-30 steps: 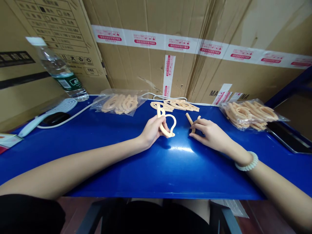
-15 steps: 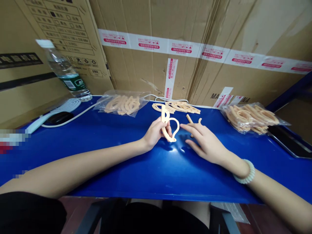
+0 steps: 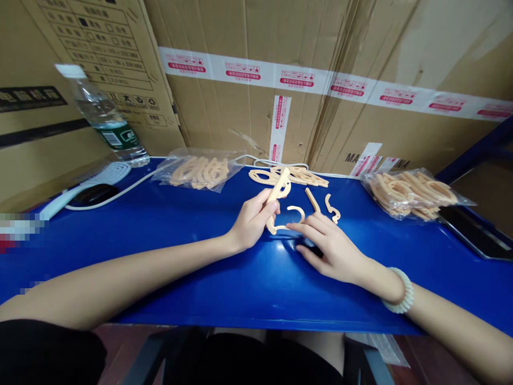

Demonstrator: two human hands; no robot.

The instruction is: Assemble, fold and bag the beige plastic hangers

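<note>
My left hand (image 3: pixel 252 220) is closed round the straight stem of a peach plastic hook piece (image 3: pixel 279 203), held tilted above the blue table (image 3: pixel 168 251). My right hand (image 3: pixel 326 245) pinches the curved end of the same piece with thumb and forefinger, its other fingers resting on the table. Two small loose peach parts lie just beyond: a straight strip (image 3: pixel 312 199) and an S-shaped bit (image 3: pixel 332 208). A loose pile of more peach pieces (image 3: pixel 298 175) lies behind them.
Clear bags of peach pieces lie at the back left (image 3: pixel 199 170) and at the right (image 3: pixel 412 192). A water bottle (image 3: pixel 105 120), a white handheld device with cable (image 3: pixel 86 184) and a dark tablet (image 3: pixel 473 231) sit near the edges. Cardboard boxes (image 3: pixel 320 69) wall the back.
My right hand has left the small loose parts, moved left and taken hold of the curved end of the piece in my left hand. The piece has tilted.
</note>
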